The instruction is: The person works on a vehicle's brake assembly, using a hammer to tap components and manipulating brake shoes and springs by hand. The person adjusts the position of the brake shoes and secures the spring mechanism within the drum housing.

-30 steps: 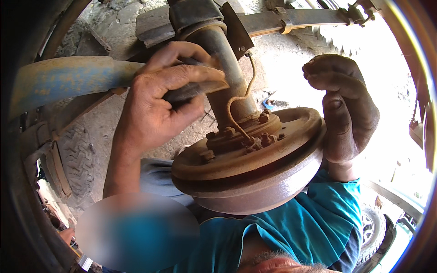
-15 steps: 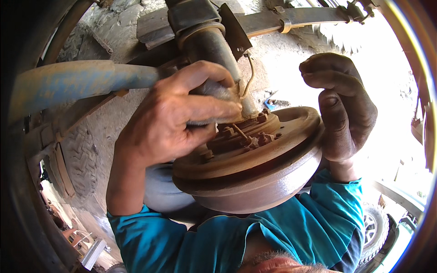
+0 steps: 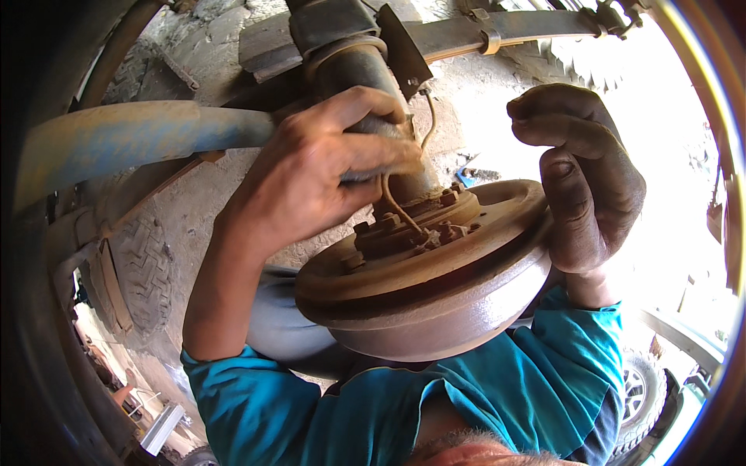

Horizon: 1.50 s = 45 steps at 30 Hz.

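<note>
My left hand (image 3: pixel 311 171) is closed round a dark grey, pad-like piece (image 3: pixel 374 124), held against the axle tube (image 3: pixel 361 74) just above the hub; its exact kind is hidden by the fingers. Below this hand lies a tilted, round brake drum (image 3: pixel 435 330) with a rusty backing plate (image 3: pixel 365 287) on top. A thin brake line (image 3: pixel 398 206) curves from near my fingers to the rusty bolts (image 3: pixel 449 231) on the plate. At the drum's right edge, my right hand (image 3: pixel 587 182) rests with curled fingers, thumb apart from them and nothing between.
A blue, scuffed bar (image 3: pixel 155 140) crosses at the left. Leaf springs (image 3: pixel 528 29) run along the top right. A tyre (image 3: pixel 144 268) lies at the left, and a wheel (image 3: pixel 641 396) stands at the lower right. Beyond the drum is a small blue item (image 3: pixel 466 177) on the ground.
My left hand has moved slightly up along the axle tube with the dark grey piece, showing more of the brake line and hub. My right hand has stayed nearly still.
</note>
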Each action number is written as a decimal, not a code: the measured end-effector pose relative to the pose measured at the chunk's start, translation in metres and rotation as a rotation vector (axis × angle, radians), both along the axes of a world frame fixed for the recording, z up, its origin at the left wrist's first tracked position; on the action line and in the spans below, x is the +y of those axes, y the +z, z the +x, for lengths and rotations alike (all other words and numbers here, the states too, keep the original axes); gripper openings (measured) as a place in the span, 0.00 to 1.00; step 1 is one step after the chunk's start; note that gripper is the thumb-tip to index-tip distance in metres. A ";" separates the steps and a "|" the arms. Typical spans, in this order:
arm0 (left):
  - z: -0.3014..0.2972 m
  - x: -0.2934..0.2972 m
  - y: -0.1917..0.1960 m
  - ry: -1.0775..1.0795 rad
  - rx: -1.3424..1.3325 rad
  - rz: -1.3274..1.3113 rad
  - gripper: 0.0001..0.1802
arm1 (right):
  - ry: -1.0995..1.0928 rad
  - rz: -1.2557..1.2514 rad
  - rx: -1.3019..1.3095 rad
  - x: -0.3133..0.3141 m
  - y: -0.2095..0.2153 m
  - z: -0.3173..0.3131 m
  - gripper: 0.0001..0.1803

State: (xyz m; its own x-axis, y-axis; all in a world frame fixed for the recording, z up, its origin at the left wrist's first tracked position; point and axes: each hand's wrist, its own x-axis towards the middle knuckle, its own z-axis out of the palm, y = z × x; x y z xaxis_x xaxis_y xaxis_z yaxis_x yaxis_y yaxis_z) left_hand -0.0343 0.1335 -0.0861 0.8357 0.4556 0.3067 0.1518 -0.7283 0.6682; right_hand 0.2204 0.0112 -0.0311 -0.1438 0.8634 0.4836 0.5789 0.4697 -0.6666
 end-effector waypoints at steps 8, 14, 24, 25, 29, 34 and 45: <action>-0.022 -0.017 0.005 0.032 0.008 -0.052 0.30 | -0.009 -0.012 0.007 0.000 -0.003 0.001 0.15; -0.027 -0.013 0.015 0.090 -0.066 -0.062 0.32 | -0.004 -0.002 0.021 0.001 -0.004 0.002 0.16; -0.007 -0.015 0.016 -0.024 -0.009 0.093 0.29 | -0.023 -0.001 0.012 0.001 -0.003 -0.002 0.16; -0.005 -0.013 0.015 -0.041 0.005 0.096 0.29 | -0.030 -0.006 0.020 0.000 -0.004 -0.003 0.16; -0.011 -0.023 0.018 0.018 -0.004 0.077 0.28 | -0.059 -0.007 0.043 -0.001 -0.006 -0.003 0.17; -0.006 -0.018 0.014 0.014 0.000 0.087 0.30 | -0.053 -0.016 0.025 -0.001 -0.004 -0.004 0.16; -0.004 -0.016 0.009 -0.018 -0.027 0.034 0.27 | -0.067 -0.017 0.031 -0.001 -0.002 -0.008 0.16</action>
State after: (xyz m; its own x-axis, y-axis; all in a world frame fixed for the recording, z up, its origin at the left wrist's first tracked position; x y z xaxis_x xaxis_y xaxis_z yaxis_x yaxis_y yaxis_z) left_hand -0.0388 0.1172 -0.0769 0.8347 0.4296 0.3445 0.1206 -0.7530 0.6468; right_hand 0.2128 0.0100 -0.0331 -0.0704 0.8789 0.4718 0.5876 0.4187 -0.6924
